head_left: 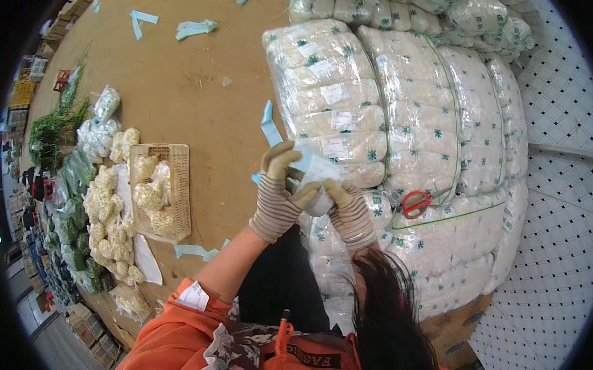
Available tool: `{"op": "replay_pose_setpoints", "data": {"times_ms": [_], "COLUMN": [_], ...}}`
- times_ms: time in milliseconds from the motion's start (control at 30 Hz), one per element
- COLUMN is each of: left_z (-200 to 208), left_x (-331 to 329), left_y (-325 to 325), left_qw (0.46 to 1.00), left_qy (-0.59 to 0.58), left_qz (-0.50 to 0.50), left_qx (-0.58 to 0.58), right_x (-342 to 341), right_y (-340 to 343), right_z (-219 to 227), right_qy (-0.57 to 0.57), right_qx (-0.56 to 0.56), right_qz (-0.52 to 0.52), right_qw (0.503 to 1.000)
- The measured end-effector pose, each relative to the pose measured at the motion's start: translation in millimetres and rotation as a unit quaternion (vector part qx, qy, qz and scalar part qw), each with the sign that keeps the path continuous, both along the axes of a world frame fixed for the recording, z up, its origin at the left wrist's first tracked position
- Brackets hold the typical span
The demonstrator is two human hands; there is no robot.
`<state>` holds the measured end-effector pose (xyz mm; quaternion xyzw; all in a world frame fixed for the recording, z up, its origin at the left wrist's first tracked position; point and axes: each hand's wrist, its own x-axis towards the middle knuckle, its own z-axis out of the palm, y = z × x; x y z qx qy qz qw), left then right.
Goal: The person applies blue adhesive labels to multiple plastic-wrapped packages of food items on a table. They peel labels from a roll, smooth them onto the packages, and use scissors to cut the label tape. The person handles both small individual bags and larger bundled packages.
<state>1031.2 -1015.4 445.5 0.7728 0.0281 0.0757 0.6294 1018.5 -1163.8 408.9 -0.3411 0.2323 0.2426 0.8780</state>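
In front of me I hold a roll of white labels on light-blue backing strip (pixel 317 169). My left hand (pixel 277 196), in a cream glove with a striped cuff, is closed on its left side, with fingers curled over the strip. My right hand (pixel 348 212), gloved alike, pinches the roll's lower right edge. Just beyond lie clear bags of white, elongated packs (pixel 331 71), several bearing a white label on top. Red-handled scissors (pixel 415 205) rest on the bags right of my right hand.
A cream plastic basket (pixel 181 190) with bags of pale yellow food stands at left, beside more such bags (pixel 106 220) and leafy greens (pixel 46 140). Blue backing scraps (pixel 196 29) litter the brown floor. A white dotted, tile-patterned surface (pixel 557 240) runs along the right.
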Motion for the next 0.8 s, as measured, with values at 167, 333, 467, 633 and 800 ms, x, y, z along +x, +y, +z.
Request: {"op": "replay_pose_setpoints", "data": {"times_ms": [167, 333, 467, 633, 800], "left_z": [2, -1, -14, 16, 9], "left_x": [11, 36, 63, 137, 298], "left_y": [28, 29, 32, 30, 70], "left_qw": [0.901, 0.899, 0.896, 0.864, 0.912], "left_qy": [0.293, 0.304, 0.316, 0.184, 0.169], "left_qz": [-0.216, -0.214, -0.289, -0.445, -0.242], "left_qx": [-0.237, -0.230, -0.118, 0.145, 0.285], "right_x": [27, 52, 85, 101, 159], "right_y": [-5, -20, -19, -85, -165], "right_z": [38, 27, 43, -31, -35], "right_qy": [-0.010, -0.210, -0.452, -0.234, 0.007], "right_qx": [-0.088, -0.455, -0.616, -0.388, -0.074], "right_qz": [0.033, -0.013, 0.083, 0.137, -0.229], "right_qw": [0.996, 0.865, 0.640, 0.881, 0.971]}}
